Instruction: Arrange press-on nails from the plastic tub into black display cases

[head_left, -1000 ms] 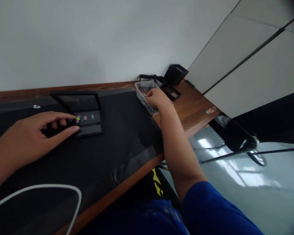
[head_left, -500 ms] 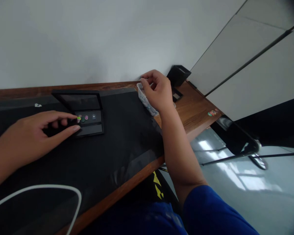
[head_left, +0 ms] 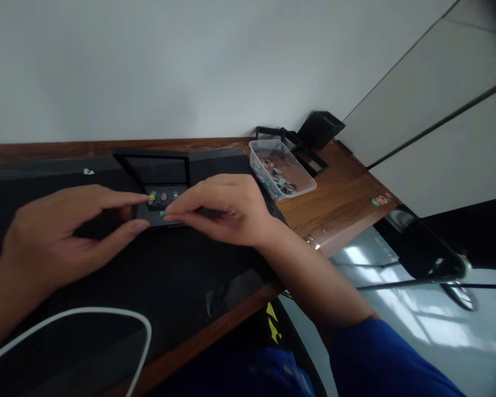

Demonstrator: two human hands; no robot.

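Note:
A small black case (head_left: 177, 154) stands on the dark mat with its clear-windowed lid raised. Several tiny coloured pieces sit inside, among them a pink one (head_left: 163, 197) and a yellow-green one (head_left: 152, 197). My left hand (head_left: 72, 231) is at the case's left side, thumb and index finger apart. Its index fingertip meets or nearly meets the yellow-green piece. Over the front of the case, my right hand (head_left: 227, 212) pinches a tiny greenish piece (head_left: 162, 213), too small to identify. The right hand covers part of the case's right side.
A clear plastic tub (head_left: 301, 190) of small coloured pieces stands to the right, with black cases (head_left: 314, 161) and a black box (head_left: 321, 129) behind it. Several coloured rings (head_left: 381, 200) lie near the table's right end. A white cable (head_left: 107, 310) curves across the front left.
My right hand has come left from above the tub to the black case, a tiny piece now showing in its fingertips. My left hand stays by the case. The view has shifted slightly.

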